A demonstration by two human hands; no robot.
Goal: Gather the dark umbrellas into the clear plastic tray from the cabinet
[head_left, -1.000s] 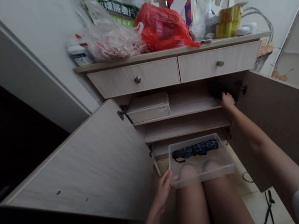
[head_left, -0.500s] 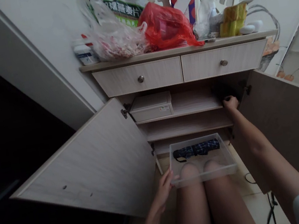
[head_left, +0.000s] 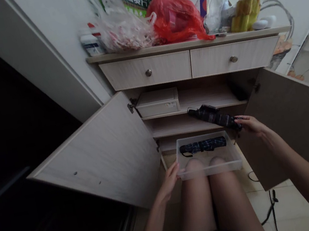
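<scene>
A clear plastic box (head_left: 212, 170) rests on my knees, and my left hand (head_left: 171, 174) grips its left side. Inside it lies a folded dark plaid umbrella (head_left: 204, 145). My right hand (head_left: 250, 122) holds one end of a second folded umbrella (head_left: 211, 116), black with a faint plaid pattern. That umbrella is tilted in the air in front of the shelves, above and beyond the box, apart from it. Behind it stands the open cabinet, whose upper shelf (head_left: 199, 97) bears a white storage box (head_left: 157, 103) at the left and a dark thing (head_left: 236, 90) at the right.
Two swung-out doors, the left door (head_left: 104, 156) and the right door (head_left: 293, 123), flank my arms. On the cabinet top (head_left: 143, 53) sit a red plastic bag (head_left: 176, 18), a translucent bag (head_left: 128, 32) and a yellow package (head_left: 246, 13). A black cable (head_left: 270, 210) lies on the floor at right.
My right hand has come out of the upper shelf's right end, bringing out the black umbrella toward the box. My left hand stays on the box. The view has shifted slightly.
</scene>
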